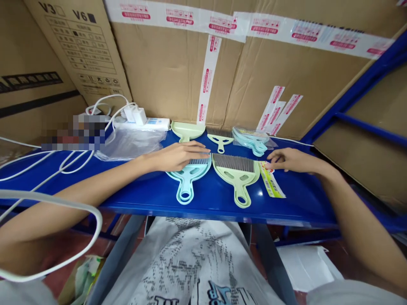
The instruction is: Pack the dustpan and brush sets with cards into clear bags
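Observation:
My left hand (181,156) lies with fingers stretched out over the bristle end of a light blue dustpan with its brush (187,178), hiding part of it. Beside that set, a green dustpan (241,195) carries a grey-bristled green brush (234,173). My right hand (294,161) is loosely bent, fingers apart, at the top of a yellow-green label card (272,182). A fingertip overlaps the card; I cannot tell whether it presses on it. Farther back are a green dustpan (187,129), a small green brush (220,140) and a bagged light blue set (254,142).
A blue table (302,197) bears everything. Behind it stand taped cardboard sheets (165,63). On the left lie a clear plastic bag (130,146), a white power strip (159,123) and white cables (76,159). One thick cable (98,228) loops over my left forearm.

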`<state>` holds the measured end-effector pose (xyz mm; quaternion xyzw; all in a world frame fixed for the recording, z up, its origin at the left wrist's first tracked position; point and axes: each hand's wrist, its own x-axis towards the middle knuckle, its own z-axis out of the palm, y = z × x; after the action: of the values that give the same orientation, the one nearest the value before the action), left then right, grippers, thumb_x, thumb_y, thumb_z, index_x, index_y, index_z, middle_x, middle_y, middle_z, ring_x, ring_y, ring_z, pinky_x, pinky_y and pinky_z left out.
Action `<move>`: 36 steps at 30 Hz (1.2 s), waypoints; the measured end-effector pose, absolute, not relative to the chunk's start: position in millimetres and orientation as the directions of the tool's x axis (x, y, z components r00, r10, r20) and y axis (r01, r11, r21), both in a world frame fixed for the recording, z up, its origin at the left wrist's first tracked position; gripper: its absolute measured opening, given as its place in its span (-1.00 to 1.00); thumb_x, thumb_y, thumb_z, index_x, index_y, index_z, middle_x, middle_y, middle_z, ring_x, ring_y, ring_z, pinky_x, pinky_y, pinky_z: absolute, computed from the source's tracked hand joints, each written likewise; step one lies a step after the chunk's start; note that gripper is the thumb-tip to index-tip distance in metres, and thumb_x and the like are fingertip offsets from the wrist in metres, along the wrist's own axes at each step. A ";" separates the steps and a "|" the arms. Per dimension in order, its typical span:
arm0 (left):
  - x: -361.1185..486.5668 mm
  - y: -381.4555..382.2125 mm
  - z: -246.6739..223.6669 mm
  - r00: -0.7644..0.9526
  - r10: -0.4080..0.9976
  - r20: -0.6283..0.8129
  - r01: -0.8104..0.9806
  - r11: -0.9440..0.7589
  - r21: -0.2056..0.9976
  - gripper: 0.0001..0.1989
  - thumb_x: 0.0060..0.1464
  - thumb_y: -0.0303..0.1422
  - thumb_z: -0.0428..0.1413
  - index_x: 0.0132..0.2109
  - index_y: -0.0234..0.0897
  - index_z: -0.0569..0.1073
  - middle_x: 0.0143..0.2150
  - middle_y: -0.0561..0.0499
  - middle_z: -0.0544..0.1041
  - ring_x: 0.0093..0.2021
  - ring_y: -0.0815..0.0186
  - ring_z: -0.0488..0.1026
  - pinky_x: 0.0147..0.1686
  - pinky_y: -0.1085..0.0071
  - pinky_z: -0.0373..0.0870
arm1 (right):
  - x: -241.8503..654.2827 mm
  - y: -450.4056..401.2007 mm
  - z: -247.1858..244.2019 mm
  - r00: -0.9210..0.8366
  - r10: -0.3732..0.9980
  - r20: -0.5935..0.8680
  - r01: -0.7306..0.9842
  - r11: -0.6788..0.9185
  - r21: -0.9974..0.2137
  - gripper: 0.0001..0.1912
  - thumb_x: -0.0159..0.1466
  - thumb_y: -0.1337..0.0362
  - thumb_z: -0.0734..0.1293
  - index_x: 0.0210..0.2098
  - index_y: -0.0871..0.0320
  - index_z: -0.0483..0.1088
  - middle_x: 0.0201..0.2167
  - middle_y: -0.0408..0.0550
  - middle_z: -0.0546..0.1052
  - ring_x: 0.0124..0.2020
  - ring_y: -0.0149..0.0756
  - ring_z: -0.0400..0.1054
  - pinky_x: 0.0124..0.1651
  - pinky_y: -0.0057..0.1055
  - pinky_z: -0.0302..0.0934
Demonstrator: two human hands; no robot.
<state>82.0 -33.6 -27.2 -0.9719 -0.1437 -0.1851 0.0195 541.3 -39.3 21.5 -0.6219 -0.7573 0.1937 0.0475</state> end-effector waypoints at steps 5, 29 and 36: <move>86.6 -33.6 -29.6 0.928 0.238 0.288 0.245 -0.970 0.011 -0.23 0.09 -0.73 -0.05 0.39 -0.18 0.47 0.42 -0.09 0.48 0.46 0.14 0.34 0.39 0.07 0.41 | 533.3 -23.8 5.6 -0.210 0.949 -0.236 0.905 0.097 -0.415 -0.13 -0.18 -0.33 0.60 -0.12 0.19 0.49 -0.29 0.05 0.62 -0.32 -0.18 0.50 -0.41 -0.36 0.38; 86.0 -35.6 -29.2 0.844 0.335 0.419 0.393 -0.918 -0.056 -0.42 0.29 -0.59 -0.01 0.40 -0.30 0.41 0.34 -0.28 0.48 0.36 0.03 0.43 0.33 -0.01 0.45 | 562.9 -46.0 22.9 -0.316 0.936 -0.152 0.716 0.130 -0.686 -0.39 0.18 -0.14 0.54 0.02 0.19 0.57 -0.08 0.22 0.65 -0.16 -0.16 0.45 -0.14 -0.25 0.25; 85.7 -37.8 -22.5 0.795 0.312 0.520 0.396 -0.916 -0.056 -0.56 0.32 -0.56 -0.03 0.24 -0.31 0.52 0.19 -0.21 0.59 0.19 0.09 0.56 0.20 0.08 0.55 | 570.8 -65.5 42.7 -0.350 0.923 -0.159 0.778 0.191 -0.598 -0.41 0.29 -0.30 0.41 -0.28 0.16 0.60 -0.34 0.15 0.59 -0.34 -0.26 0.37 -0.27 -0.26 0.19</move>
<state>85.7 -37.8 -22.5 -0.9439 -0.1877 -0.2595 0.0812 570.8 -65.5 42.7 -0.5578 -0.7626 0.3052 0.1187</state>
